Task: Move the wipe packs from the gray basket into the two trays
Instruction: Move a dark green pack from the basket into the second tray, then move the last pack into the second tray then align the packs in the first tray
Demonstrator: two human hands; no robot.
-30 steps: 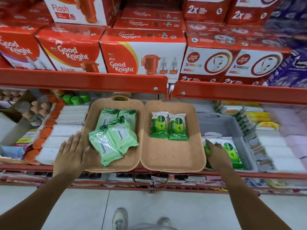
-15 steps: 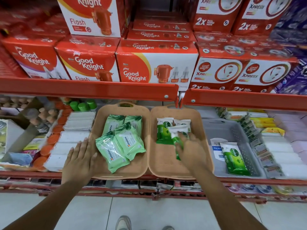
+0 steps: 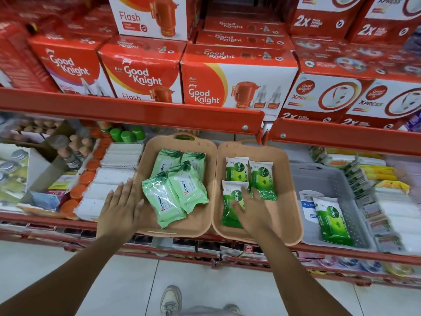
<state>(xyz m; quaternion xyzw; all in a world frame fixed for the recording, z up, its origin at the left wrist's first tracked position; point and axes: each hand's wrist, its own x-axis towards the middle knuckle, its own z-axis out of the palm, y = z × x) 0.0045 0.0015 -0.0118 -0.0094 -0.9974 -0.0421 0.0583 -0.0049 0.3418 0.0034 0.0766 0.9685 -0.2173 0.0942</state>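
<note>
Two beige trays sit side by side on the lower shelf. The left tray [image 3: 196, 223] holds several light green Himalaya wipe packs [image 3: 175, 190]. In the right tray [image 3: 286, 208] two Dettol packs [image 3: 237, 171] lie at the back and a third Dettol pack [image 3: 229, 208] lies in front of them. My right hand [image 3: 254, 212] rests flat on that third pack, fingers spread. My left hand [image 3: 123, 208] lies open against the left tray's left edge. The gray basket [image 3: 330, 179] stands to the right and holds one Dettol pack [image 3: 333, 221].
A red shelf edge [image 3: 136, 115] overhangs the trays, with Good Knight boxes [image 3: 227, 85] above it. White boxes [image 3: 114, 179] and orange caps crowd the left side. Stacked small packs [image 3: 387, 201] line the right. A white and blue card [image 3: 306, 208] lies in the basket.
My right hand took a Dettol pack out of the gray basket, carried it left and laid it in the right tray. My left hand stayed at the left tray.
</note>
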